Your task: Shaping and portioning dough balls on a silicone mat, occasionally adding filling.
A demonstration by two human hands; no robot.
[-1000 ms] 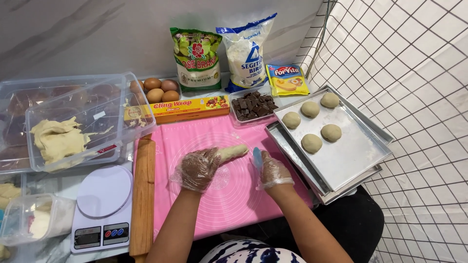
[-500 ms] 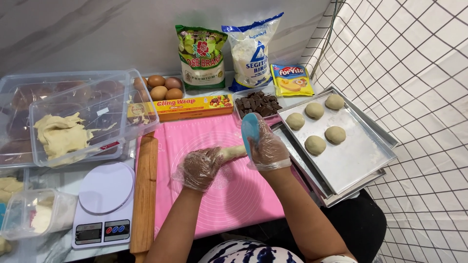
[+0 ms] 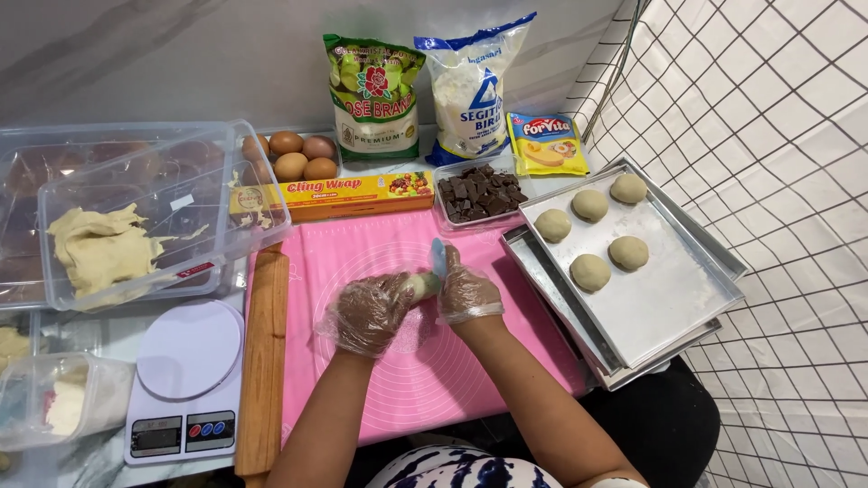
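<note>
On the pink mat, a small roll of dough lies between your gloved hands. Your left hand curls its fingers around one end; your right hand grips a blue scraper, pressed at the other end. A tray of dough balls sits right, a scale left.

I see bright, even light from overhead. Soft glare sits on the metal tray and, left of it, the clear plastic box. Shadows are faint. Focus is sharp throughout; edges bow slightly.
</note>
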